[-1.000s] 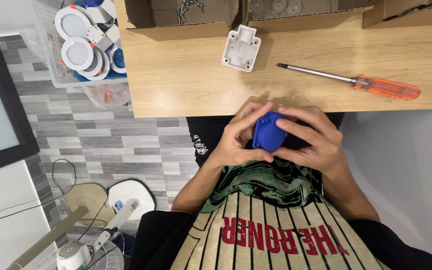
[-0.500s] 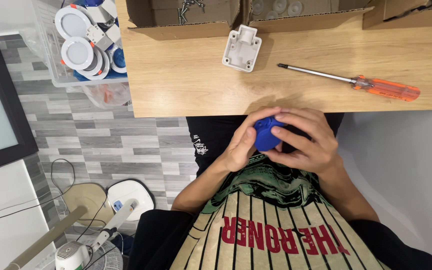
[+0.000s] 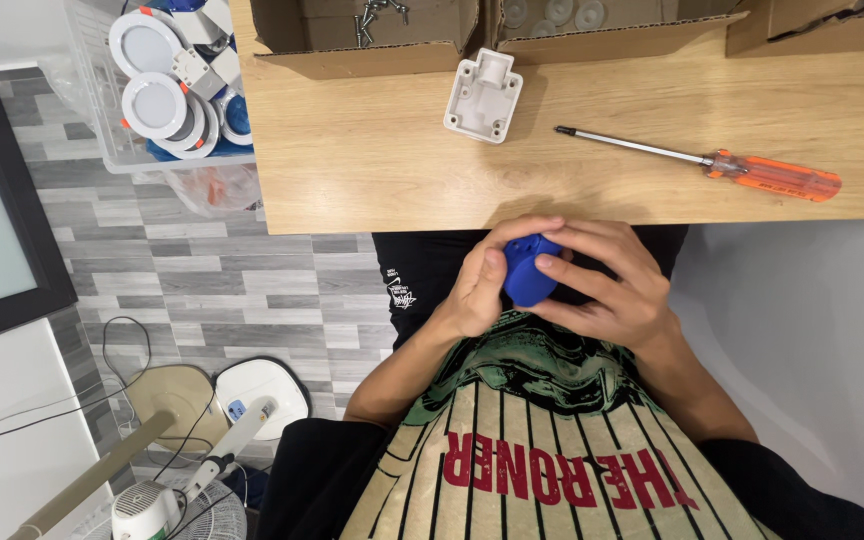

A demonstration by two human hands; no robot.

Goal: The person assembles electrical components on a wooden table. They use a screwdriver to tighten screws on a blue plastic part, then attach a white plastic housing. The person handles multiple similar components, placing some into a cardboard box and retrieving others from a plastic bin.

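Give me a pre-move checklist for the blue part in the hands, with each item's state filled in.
1. Blue part held by both hands: ok; left hand and right hand wrap it.
2. Part held off the table: ok, in front of its near edge.
3. Screwdriver free to pick up: ok, lying alone on the table.
4. White plastic housing free: ok, untouched on the table.
5. Screws available: ok, in the cardboard box.
6. Part's underside: cannot tell, fingers cover it.

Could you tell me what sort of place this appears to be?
Probably a small home assembly bench. A wooden table holds a screwdriver and cardboard boxes of parts, a clear bin holds round white light fittings, and both hands hold a blue plastic part.
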